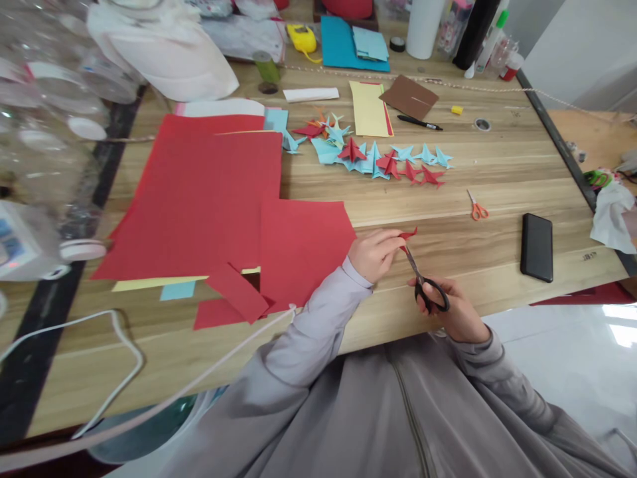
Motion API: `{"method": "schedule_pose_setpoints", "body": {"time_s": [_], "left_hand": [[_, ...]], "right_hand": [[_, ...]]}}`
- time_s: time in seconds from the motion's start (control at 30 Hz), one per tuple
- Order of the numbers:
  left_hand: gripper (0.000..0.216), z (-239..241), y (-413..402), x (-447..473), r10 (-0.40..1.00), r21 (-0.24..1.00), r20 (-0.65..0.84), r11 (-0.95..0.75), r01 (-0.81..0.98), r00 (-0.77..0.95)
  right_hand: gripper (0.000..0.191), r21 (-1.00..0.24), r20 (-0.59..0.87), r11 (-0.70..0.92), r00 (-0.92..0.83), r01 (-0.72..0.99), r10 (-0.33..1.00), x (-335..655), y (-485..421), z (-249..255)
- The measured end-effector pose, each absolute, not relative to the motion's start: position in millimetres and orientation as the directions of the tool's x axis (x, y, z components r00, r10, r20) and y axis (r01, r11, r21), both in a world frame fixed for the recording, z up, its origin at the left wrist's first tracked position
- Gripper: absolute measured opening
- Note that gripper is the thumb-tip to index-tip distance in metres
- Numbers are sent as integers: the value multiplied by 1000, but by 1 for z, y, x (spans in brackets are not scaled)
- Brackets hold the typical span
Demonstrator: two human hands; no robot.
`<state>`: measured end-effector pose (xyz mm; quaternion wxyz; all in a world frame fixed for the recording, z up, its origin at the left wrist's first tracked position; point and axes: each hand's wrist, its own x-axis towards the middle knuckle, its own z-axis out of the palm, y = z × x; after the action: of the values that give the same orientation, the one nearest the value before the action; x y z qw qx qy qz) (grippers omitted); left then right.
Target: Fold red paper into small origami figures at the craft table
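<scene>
My left hand (374,253) pinches a small piece of folded red paper (409,234) over the front part of the table. In my right hand (460,309) is a pair of black-handled scissors (421,279), its blades pointing up at the red paper. The blade tips meet the paper close to my left fingertips; whether they touch it I cannot tell. Large red paper sheets (213,199) lie left of my hands, with a smaller red sheet (303,245) under my left wrist. Red and blue folded paper stars (389,163) sit in a cluster behind my hands.
Small orange scissors (478,209) and a black phone (537,247) lie to the right. Farther back are a pen (419,123), brown paper (409,97), yellow paper (371,109) and a yellow tape measure (302,40). A white cable (122,332) crosses the left front.
</scene>
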<state>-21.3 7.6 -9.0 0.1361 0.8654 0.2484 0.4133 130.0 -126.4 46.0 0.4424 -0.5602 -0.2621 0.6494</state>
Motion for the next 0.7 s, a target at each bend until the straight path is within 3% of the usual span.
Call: {"method": "schedule_pose_setpoints", "body": {"time_s": [0.7], "left_hand": [[22,-7,7,-21,570,480,642,-820,312,512]], "right_hand": [[42,-845,-482,-459,19,-273,876,129,-126,43]]}}
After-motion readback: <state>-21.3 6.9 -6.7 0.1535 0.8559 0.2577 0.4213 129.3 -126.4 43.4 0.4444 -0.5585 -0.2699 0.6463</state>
